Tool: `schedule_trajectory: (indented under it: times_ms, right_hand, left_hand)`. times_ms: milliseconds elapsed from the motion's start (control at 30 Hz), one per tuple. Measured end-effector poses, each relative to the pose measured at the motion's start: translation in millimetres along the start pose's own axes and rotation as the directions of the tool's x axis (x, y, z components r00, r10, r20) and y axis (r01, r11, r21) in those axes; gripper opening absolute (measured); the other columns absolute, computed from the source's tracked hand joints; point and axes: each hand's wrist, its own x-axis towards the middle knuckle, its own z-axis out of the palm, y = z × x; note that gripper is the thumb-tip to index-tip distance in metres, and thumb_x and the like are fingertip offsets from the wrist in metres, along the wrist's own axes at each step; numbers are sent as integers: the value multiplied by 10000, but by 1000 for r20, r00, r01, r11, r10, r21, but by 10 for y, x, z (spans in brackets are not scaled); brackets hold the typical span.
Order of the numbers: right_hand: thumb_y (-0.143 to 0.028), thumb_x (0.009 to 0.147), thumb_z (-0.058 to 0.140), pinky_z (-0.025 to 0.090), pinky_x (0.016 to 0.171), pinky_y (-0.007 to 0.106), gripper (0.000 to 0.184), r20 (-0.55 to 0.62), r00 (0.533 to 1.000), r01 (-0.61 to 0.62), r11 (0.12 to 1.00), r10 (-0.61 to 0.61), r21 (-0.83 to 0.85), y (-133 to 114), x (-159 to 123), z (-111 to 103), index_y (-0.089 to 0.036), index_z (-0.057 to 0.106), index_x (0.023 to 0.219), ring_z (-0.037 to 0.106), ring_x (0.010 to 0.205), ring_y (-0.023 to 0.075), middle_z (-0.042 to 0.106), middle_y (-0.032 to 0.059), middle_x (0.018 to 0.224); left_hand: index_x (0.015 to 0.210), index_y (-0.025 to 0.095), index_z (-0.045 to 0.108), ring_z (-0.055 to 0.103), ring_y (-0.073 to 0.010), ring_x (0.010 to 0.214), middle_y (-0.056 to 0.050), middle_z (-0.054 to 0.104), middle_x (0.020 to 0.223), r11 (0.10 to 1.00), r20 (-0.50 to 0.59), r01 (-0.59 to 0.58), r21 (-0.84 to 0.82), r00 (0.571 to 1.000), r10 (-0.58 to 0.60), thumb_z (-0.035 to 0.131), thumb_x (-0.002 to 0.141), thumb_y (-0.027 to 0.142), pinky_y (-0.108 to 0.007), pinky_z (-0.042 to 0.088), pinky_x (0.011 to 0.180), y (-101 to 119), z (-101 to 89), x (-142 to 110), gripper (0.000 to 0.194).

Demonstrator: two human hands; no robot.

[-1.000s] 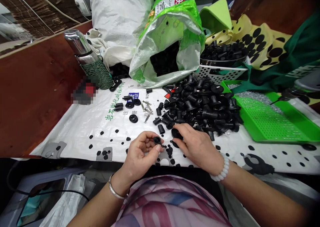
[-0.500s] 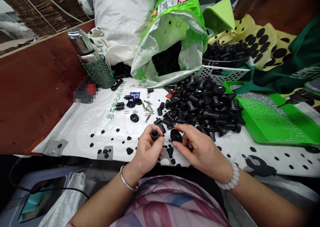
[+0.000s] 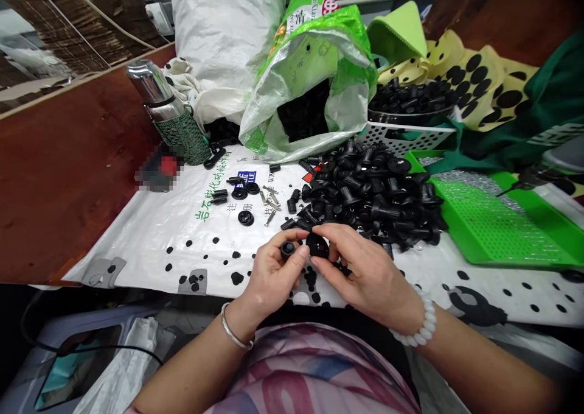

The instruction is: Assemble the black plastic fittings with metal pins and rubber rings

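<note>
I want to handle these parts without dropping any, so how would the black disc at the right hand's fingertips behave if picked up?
The black disc would probably feel slippery, as its face looks glossy. It seems stiff, with no bend visible where the right hand grips it. Its round outline suggests it might roll if dropped on edge.
</note>
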Motion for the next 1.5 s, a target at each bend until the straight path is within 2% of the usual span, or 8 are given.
schedule_trajectory:
  times_ms: [233, 400, 500, 600, 900, 1200, 1400, 1500]
  right_hand:
    - [-134, 821, 512, 524, 696, 320, 304, -33, 997, 71, 997, -70, 22, 18, 39, 80, -146, 465, 1122, 589, 879, 198, 604, 125, 1014]
    - [-159, 813, 556, 507, 628, 283, 313, -55, 998, -6, 985, 16, 172, 63, 18, 73, -146, 483, 1117, 551, 671, 123, 572, 100, 991]
    - [-135, 817, 540, 504, 695, 294, 265, -72, 997, -1, 986, 14, 166, 97, 4, 72, -154, 518, 1081, 569, 789, 144, 561, 107, 1032]
    - [-128, 831, 513, 495, 765, 315, 164, -21, 1000, 9, 993, -7, 116, 115, 0, 84, -155, 564, 984, 560, 934, 181, 565, 115, 1036]
    - [-126, 854, 453, 506, 732, 317, 110, -28, 1000, 13, 1000, -12, 9, 69, -13, 124, -150, 546, 907, 582, 892, 183, 582, 124, 1000]
    - [-135, 858, 461, 526, 737, 328, 105, -58, 998, -35, 998, 32, -48, 50, -73, 131, -143, 544, 922, 598, 891, 197, 605, 134, 961]
    - [-98, 840, 467, 519, 732, 312, 116, -92, 996, 8, 1000, -6, 21, 89, -63, 149, -155, 534, 916, 588, 874, 179, 597, 118, 934]
    - [-96, 835, 466, 513, 740, 315, 147, -87, 996, 14, 997, -7, 76, 110, -55, 171, -151, 529, 955, 578, 891, 183, 585, 120, 955]
  left_hand:
    - [976, 108, 560, 496, -76, 394, 33, 548, 490, 997, -56, 74, 12, 996, -73, 587, 755, 333, -170, 419, 400, 59, -10, 50, 317]
    - [960, 103, 563, 490, -80, 375, 28, 560, 461, 996, -77, 92, 6, 993, -92, 564, 759, 294, -178, 416, 397, 73, -71, 85, 278]
    - [971, 107, 566, 476, -75, 371, 29, 557, 461, 996, -77, 78, 43, 994, -74, 546, 772, 282, -176, 406, 398, 61, -77, 84, 266]
    - [981, 115, 571, 487, -81, 389, 29, 557, 485, 993, -91, 55, 105, 995, -46, 551, 765, 259, -181, 409, 406, 37, -50, 72, 260]
    - [983, 132, 615, 532, -113, 483, 13, 571, 532, 969, -82, -21, 247, 996, 43, 548, 758, 214, -219, 447, 496, -16, -9, 47, 249]
    - [988, 126, 596, 510, -88, 444, 18, 559, 556, 992, -73, 52, 118, 996, -44, 569, 756, 243, -184, 430, 427, 31, 23, 55, 261]
    - [951, 147, 625, 564, -85, 577, -70, 624, 938, 981, -85, -42, 189, 995, 59, 583, 758, 244, -170, 476, 470, 35, 15, 54, 221]
    - [952, 131, 601, 582, -92, 560, -47, 633, 805, 994, -101, 31, 103, 995, -20, 594, 754, 263, -180, 502, 485, 40, 25, 72, 238]
